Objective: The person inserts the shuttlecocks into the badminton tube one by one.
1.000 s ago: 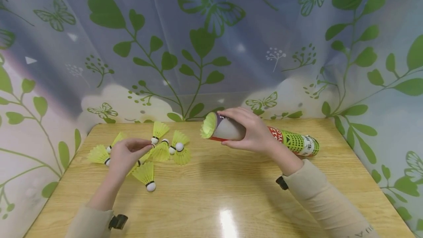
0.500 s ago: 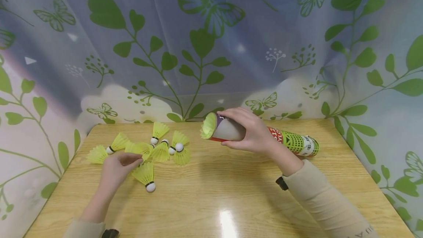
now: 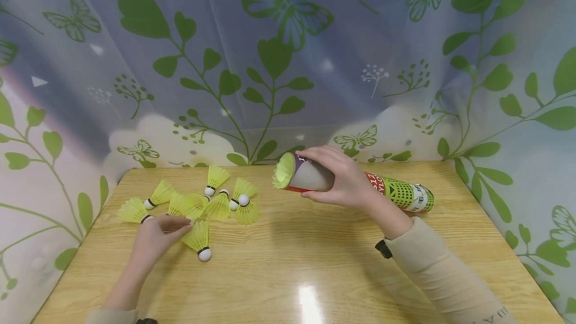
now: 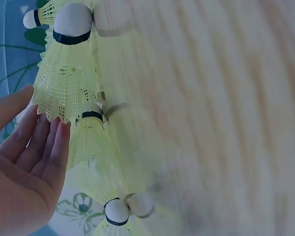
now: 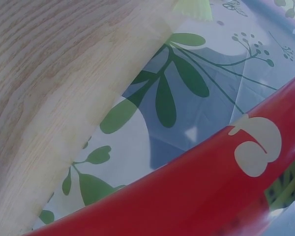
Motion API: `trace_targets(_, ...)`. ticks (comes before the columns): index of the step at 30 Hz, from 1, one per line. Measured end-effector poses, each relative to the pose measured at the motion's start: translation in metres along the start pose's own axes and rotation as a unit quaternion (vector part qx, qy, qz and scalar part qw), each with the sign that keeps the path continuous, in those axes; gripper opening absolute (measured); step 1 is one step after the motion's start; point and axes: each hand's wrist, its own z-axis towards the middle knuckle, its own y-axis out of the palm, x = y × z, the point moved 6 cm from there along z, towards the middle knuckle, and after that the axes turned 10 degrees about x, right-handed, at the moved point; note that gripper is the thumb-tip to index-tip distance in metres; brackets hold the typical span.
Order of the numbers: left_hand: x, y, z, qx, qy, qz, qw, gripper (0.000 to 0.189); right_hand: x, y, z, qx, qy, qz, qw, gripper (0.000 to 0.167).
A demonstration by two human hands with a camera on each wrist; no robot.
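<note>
In the head view my left hand [image 3: 155, 239] is low at the left, its fingertips beside a yellow shuttlecock [image 3: 197, 236] with a white cork. The left wrist view has the thumb and loosely bent fingers of the left hand [image 4: 32, 162] at the skirt edge of that shuttlecock [image 4: 69, 73], thumb and fingers apart. My right hand [image 3: 339, 176] grips a long shuttlecock tube [image 3: 407, 196], held slanting with its mouth towards the left. A yellow skirt [image 3: 284, 170] fills the mouth. The tube's red side [image 5: 187, 191] crosses the right wrist view; the right fingers are mostly hidden there.
Several more shuttlecocks lie loose on the wooden table [image 3: 252, 274], among them a pale one at the left [image 3: 132, 210] and an upper one [image 3: 217, 178]. A leaf-patterned curtain [image 3: 288, 89] rises behind the table's back edge and along its sides.
My left hand has drawn back from the middle of the cluster, towards me and a little left, down beside the front shuttlecock. My right hand and the tube have stayed still.
</note>
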Motion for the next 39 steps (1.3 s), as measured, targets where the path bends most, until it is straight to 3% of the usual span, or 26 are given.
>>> trace_targets(7, -0.0033, 0.0016, -0.0002, -0.013, -0.004, 0.005, 0.9999, 0.022, -0.0011, 0.0007, 0.0001, 0.001, -0.009, 0.000, 1.0000, 0.080)
trace_targets(24, -0.0029, 0.0025, 0.0016, 0.002, -0.003, 0.029, 0.9996, 0.021, 0.0002, 0.0015, 0.0005, -0.004, 0.000, -0.003, 1.0000, 0.079)
trace_targets(39, 0.0059, 0.0091, 0.0010, 0.009, -0.043, 0.009, 0.9990, 0.024, -0.0004, 0.0003, 0.0009, 0.000, 0.003, 0.001, 1.0000, 0.080)
